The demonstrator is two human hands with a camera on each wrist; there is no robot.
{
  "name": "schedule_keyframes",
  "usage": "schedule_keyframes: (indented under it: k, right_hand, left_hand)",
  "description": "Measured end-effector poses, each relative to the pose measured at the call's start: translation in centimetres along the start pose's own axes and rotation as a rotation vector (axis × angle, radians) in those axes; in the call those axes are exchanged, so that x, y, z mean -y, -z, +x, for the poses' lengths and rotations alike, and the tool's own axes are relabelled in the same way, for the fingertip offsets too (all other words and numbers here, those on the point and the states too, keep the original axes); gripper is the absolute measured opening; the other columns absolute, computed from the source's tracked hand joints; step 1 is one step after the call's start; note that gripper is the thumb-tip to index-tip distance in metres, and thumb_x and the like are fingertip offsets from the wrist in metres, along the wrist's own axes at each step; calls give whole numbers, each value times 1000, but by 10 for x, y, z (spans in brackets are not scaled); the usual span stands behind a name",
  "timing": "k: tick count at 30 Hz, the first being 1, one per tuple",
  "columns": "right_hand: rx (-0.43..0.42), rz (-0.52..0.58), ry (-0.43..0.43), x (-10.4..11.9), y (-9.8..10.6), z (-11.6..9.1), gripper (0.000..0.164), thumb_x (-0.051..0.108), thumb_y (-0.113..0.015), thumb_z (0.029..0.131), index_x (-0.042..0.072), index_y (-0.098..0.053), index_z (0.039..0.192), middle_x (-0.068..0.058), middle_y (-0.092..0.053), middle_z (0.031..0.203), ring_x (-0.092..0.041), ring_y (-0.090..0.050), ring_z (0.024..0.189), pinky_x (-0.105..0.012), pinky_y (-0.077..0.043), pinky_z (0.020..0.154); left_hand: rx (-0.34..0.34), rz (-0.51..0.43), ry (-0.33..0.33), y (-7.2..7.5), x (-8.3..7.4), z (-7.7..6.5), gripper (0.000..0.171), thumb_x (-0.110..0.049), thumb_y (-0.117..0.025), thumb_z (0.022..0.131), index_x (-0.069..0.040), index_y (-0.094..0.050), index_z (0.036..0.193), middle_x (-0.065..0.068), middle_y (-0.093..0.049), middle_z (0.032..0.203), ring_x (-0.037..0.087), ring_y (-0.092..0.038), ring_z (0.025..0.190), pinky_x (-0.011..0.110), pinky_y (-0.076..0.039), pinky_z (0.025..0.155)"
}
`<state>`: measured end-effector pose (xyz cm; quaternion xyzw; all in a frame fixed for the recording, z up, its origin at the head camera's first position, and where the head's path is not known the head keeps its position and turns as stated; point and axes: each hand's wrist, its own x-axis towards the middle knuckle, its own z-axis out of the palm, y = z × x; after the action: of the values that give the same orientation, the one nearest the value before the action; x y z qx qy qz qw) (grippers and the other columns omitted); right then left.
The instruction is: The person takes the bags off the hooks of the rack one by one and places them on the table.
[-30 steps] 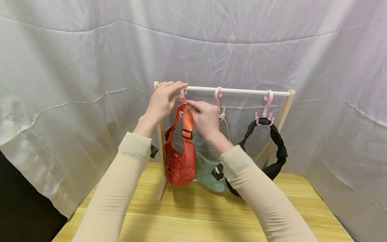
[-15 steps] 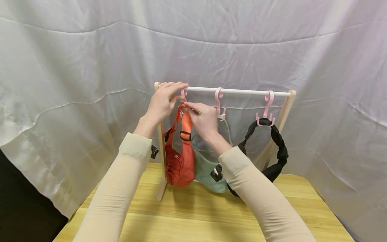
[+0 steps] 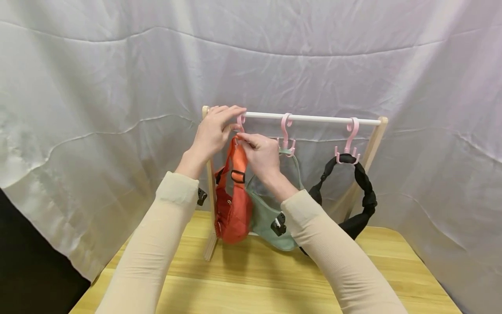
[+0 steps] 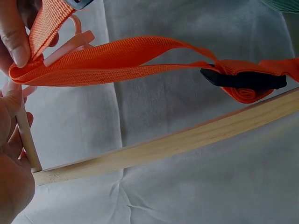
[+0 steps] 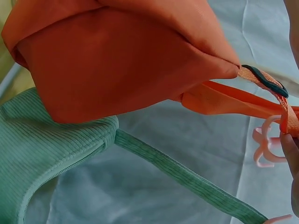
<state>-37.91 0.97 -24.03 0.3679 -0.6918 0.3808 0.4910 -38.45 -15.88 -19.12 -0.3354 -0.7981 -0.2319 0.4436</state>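
In the head view, a red-orange sling bag (image 3: 237, 213) hangs by its orange strap (image 3: 238, 162) at the left end of a rack. My right hand (image 3: 263, 157) pinches the top of the strap loop between thumb and fingers. My left hand (image 3: 213, 133) steadies the left pink hook (image 3: 241, 120), its thumb at the stem and its fingers over the white rod (image 3: 313, 117). In the left wrist view, a pink prong (image 4: 72, 46) passes inside the strap loop. The right wrist view shows other pink prongs (image 5: 266, 144) beside the strap, close to the right fingertips.
A green corduroy bag (image 3: 270, 222) hangs from the middle pink hook (image 3: 286, 131), overlapped by the red bag. On the right pink hook (image 3: 351, 131) hangs a black bag (image 3: 362, 187). Wooden posts (image 3: 372, 144) hold the rod above a wooden table (image 3: 235, 283), with grey cloth (image 3: 117, 87) behind.
My right hand has shifted slightly left and the strap's top with it. The red bag has swung a little and turned. My left hand stays at the left hook.
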Motion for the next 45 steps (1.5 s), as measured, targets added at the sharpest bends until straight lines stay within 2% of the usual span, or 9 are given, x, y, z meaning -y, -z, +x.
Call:
schedule_keyframes:
  k: [11, 19, 28, 40, 45]
  right_hand:
    - [19, -4, -46, -3, -1, -6, 11, 5, -81, 90, 4, -84, 100, -11, -80, 92, -25, -77, 81, -40, -59, 70]
    - [-1, -1, -12, -4, 2, -7, 11, 6, -83, 89, 5, -84, 99, -10, -80, 94, -24, -78, 84, -38, -61, 73]
    - [-5, 14, 29, -2, 4, -9, 12, 6, -83, 88, 3, -84, 99, -10, -80, 95, -25, -78, 87, -38, -62, 77]
    - [-7, 48, 68, 3, 7, -13, 13, 3, -81, 89, 2, -83, 101, -11, -80, 97, -26, -78, 90, -37, -62, 80]
    - [-19, 62, 82, 5, 9, -12, 14, 3, -81, 89, 2, -83, 103, -11, -80, 97, -25, -78, 90, -35, -62, 80]
  left_hand:
    - [4, 0, 17, -2, -3, 0, 48, -15, -77, 88, -9, -70, 135, 9, -73, 115, 27, -64, 115, 39, -34, 118]
    - [22, 8, 17, -2, -1, 2, 47, -14, -77, 89, -8, -70, 135, 9, -73, 109, 28, -64, 113, 39, -36, 115]
    - [60, 3, 70, 2, -4, 0, 48, -11, -77, 91, -11, -68, 138, 8, -72, 118, 27, -61, 123, 50, -27, 124]
    - [57, -1, 34, 3, -2, -5, 52, -4, -74, 93, -6, -62, 144, 11, -67, 138, 31, -58, 129, 57, -25, 123]
    - [71, 0, 39, 4, -2, -5, 54, -2, -73, 95, -4, -59, 147, 14, -67, 137, 31, -56, 133, 55, -24, 125]
